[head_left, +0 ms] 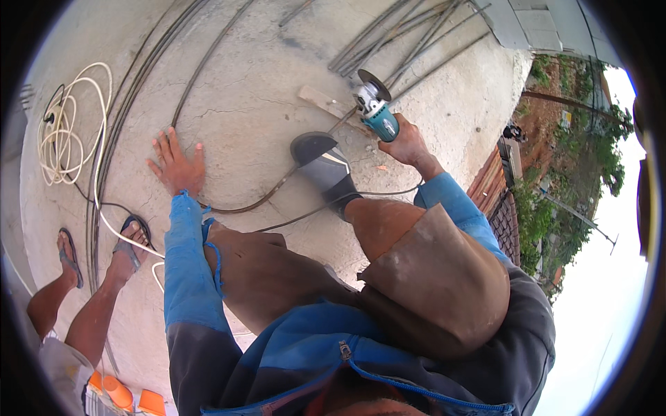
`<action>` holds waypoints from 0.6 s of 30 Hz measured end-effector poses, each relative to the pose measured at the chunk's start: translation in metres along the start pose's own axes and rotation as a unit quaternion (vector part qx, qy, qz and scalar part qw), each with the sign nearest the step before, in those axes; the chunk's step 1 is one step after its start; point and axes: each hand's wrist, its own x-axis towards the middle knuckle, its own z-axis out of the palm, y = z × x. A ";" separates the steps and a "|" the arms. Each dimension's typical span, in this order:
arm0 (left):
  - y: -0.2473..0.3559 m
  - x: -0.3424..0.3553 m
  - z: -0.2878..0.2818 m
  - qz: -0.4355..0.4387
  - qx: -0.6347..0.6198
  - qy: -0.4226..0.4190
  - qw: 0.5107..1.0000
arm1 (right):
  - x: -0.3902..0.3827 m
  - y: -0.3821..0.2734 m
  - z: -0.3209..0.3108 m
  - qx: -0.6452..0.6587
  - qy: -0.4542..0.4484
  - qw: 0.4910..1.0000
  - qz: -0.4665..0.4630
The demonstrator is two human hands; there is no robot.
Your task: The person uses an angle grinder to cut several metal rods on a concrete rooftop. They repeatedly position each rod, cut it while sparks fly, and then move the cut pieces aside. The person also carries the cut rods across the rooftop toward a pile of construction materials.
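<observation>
My right hand [411,147] is wrapped round the teal body of an angle grinder [383,123]. The grinder's dark cutting disc [375,84] points away from me, above the concrete floor. A thin metal rod [260,201] runs along the floor and passes under my dark shoe [325,163]. Past the shoe, its far end crosses a flat wooden board [320,98] close to the grinder. My left hand [179,166] is spread with its fingers apart, low over the concrete; whether its palm presses on the floor cannot be made out.
Several metal rods [409,31] lie at the far side. Long dark rods [125,104] and a coiled cream cable [62,139] lie to the left. A person's sandalled foot [135,232] stands nearby. Orange objects [118,393] sit lower left. Beyond the right edge are roof tiles [505,222].
</observation>
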 end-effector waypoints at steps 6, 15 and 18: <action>-0.003 -0.004 0.006 0.015 -0.019 0.047 0.999 | 0.004 0.000 0.003 -0.001 0.007 1.000 -0.018; 0.000 -0.003 0.004 0.014 -0.047 0.042 0.998 | 0.005 0.003 0.009 0.004 0.010 1.000 -0.019; -0.005 -0.002 0.007 0.015 -0.072 0.060 0.996 | 0.003 -0.002 0.007 0.014 0.008 1.000 -0.010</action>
